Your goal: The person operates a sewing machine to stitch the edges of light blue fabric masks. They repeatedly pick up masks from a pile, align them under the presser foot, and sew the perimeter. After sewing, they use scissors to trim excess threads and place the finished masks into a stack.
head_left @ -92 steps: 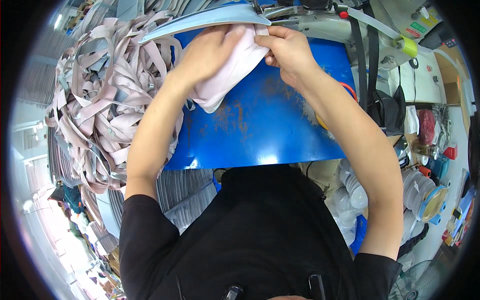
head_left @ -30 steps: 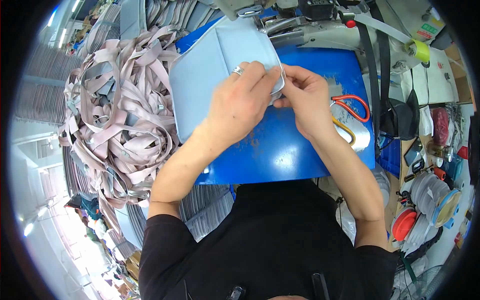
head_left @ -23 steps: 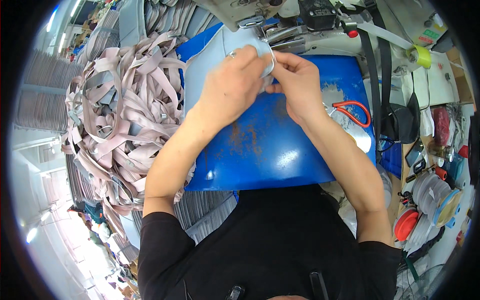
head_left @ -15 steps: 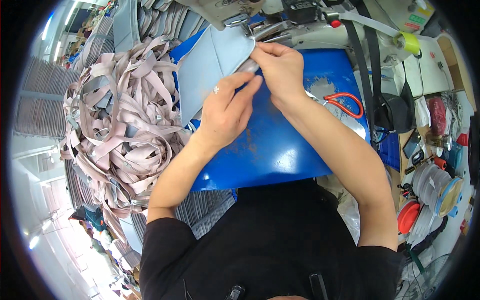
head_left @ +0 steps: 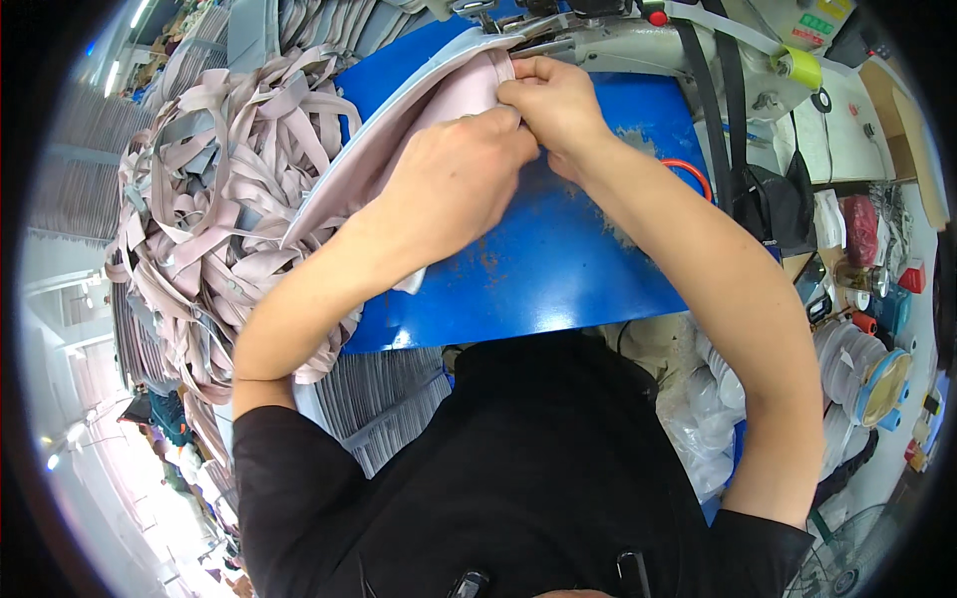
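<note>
Head view: both hands, left (head_left: 454,184) and right (head_left: 553,100), pinch pink fabric panel (head_left: 399,149); its long axis runs 7–1 o'clock toward sewing machine (head_left: 618,40).

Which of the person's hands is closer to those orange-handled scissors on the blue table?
Right. The right hand sits just left of the orange-handled scissors; the left hand is farther left, on the pink fabric piece.

Strap heap (head_left: 214,209) lies left of table (head_left: 558,269), sewing machine (head_left: 638,40) behind.
</note>
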Tool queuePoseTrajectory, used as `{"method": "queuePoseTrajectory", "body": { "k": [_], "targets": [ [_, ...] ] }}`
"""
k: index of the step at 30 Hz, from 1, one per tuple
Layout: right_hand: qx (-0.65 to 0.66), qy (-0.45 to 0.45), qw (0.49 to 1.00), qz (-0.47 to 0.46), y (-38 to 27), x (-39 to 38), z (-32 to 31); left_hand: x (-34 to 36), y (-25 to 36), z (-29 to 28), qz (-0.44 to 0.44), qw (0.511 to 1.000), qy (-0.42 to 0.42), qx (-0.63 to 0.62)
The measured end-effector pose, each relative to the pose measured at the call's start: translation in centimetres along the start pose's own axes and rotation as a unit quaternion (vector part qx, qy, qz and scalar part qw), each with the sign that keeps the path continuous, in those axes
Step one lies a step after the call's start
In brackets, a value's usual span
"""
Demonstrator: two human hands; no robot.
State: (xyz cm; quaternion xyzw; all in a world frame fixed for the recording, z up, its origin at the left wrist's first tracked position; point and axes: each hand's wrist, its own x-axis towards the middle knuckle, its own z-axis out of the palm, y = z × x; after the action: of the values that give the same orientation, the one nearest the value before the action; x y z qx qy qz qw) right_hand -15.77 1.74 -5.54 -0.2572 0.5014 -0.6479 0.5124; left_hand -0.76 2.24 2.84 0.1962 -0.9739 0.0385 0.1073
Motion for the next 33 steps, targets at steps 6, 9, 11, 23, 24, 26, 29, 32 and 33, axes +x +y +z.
{"method": "queuePoseTrajectory", "body": {
  "k": [6, 9, 11, 23, 24, 26, 29, 32, 33],
  "targets": [
    [0.043, -0.046, 0.997, 0.034, -1.1, -1.4, 0.0, 0.6, -7.9, -4.4, 0.016, 0.99, -0.05, 0.133],
    [0.037, -0.035, 0.998, 0.035, -1.4, -1.7, -0.5, 1.7, -9.7, -5.5, 0.096, 0.976, -0.119, 0.156],
    [0.033, -0.038, 0.998, 0.04, -1.3, -1.8, -0.6, 2.9, -9.3, -6.8, 0.142, 0.963, -0.15, 0.171],
    [0.07, -0.005, 0.997, 0.045, -0.7, -0.2, 0.4, 4.1, -7.1, -8.2, 0.149, 0.934, -0.224, 0.238],
    [0.073, -0.007, 0.996, 0.044, -0.7, -0.2, 0.3, 4.0, -6.7, -7.9, 0.131, 0.938, -0.22, 0.234],
    [0.079, -0.011, 0.996, 0.043, -0.6, -0.3, 0.3, 3.9, -5.4, -7.3, 0.097, 0.945, -0.213, 0.228],
    [0.098, -0.017, 0.995, 0.033, -0.7, -0.5, 0.3, 3.4, -4.2, -4.2, 0.056, 0.961, -0.096, 0.252],
    [0.126, -0.008, 0.992, 0.025, -0.4, -1.0, 0.2, 3.5, -2.4, -2.4, 0.031, 0.969, -0.075, 0.235],
    [0.131, -0.012, 0.991, 0.01, -0.1, -1.0, 0.1, 3.6, -1.8, -1.9, 0.015, 0.978, -0.048, 0.204]
  ]
}}
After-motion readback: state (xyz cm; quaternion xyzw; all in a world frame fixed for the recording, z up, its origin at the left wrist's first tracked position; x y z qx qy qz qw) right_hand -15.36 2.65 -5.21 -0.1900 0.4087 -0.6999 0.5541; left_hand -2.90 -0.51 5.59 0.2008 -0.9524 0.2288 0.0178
